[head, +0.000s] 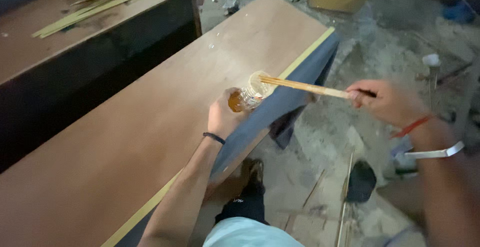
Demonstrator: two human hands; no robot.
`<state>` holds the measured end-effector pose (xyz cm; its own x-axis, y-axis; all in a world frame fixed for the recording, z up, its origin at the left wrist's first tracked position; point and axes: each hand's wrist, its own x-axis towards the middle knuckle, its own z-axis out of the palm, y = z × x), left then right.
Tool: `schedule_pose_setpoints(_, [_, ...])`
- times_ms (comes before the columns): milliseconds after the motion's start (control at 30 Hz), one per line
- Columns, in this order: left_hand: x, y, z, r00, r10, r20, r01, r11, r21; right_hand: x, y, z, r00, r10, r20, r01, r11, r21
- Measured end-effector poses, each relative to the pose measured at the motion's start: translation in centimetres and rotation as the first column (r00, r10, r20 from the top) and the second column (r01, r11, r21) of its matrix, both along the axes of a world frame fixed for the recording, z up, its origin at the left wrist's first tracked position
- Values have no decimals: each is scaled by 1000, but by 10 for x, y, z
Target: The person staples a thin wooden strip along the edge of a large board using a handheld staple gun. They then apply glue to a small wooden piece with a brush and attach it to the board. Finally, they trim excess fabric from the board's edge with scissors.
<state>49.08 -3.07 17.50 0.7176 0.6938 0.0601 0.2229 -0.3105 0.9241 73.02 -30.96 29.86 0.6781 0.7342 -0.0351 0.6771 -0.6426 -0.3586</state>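
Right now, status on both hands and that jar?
Left hand wrapped around tilted amber jar on the wooden board. Right hand holds thin wooden stick, tip at jar mouth. Nothing between them.

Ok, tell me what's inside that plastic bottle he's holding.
The clear plastic bottle in the left hand holds amber liquid at its lower end. The tip of the wooden stick, held by the right hand, sits at its mouth. The fingers cover part of the bottle.

Left hand (221, 117) gripping bottle (248, 97); stick (300, 87)
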Motion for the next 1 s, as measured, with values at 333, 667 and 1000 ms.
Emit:
schedule_pose_setpoints(333, [199,44,8,978,205,44,-204,979,-22,207,74,-81,886,43,-462,90,961,261])
schedule_pose_setpoints(667, [307,54,-17,806,576,-132,-574,817,61,407,181,-155,813,186,-551,-59,969,240])
schedule_pose_setpoints(1000, [434,-3,-17,555,831,-40,-818,536,-210,603,354,-204,821,571,13,-560,800,216])
